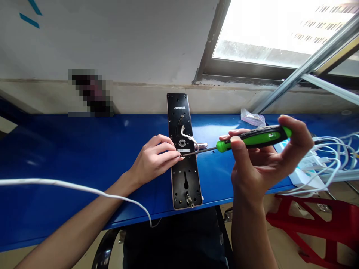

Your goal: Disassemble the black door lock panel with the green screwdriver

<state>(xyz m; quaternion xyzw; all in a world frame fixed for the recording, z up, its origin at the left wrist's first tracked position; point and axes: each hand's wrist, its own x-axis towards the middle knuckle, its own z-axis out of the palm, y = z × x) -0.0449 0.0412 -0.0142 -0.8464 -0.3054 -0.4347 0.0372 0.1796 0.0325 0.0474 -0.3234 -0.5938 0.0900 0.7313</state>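
A long black lock plate (179,175) lies upright in view on the blue table, with a white label, holes and a round spindle socket. A white wire with a connector (183,130) comes out of it, and a shiny lever handle (202,146) sticks out at its right. My right hand (255,164) grips a green and black screwdriver (260,137), its shaft slanting left and down to the plate's middle. My left hand (154,157) rests at the plate's left edge, fingertips bunched around the screwdriver's tip; whatever they pinch there is hidden.
Tiny dark screws (213,151) lie right of the plate. A clear plastic bag (252,117) sits near the wall. White cables (333,160) tangle around a power strip at right. A white cable (84,189) crosses over my left forearm. A red stool (316,224) stands at lower right.
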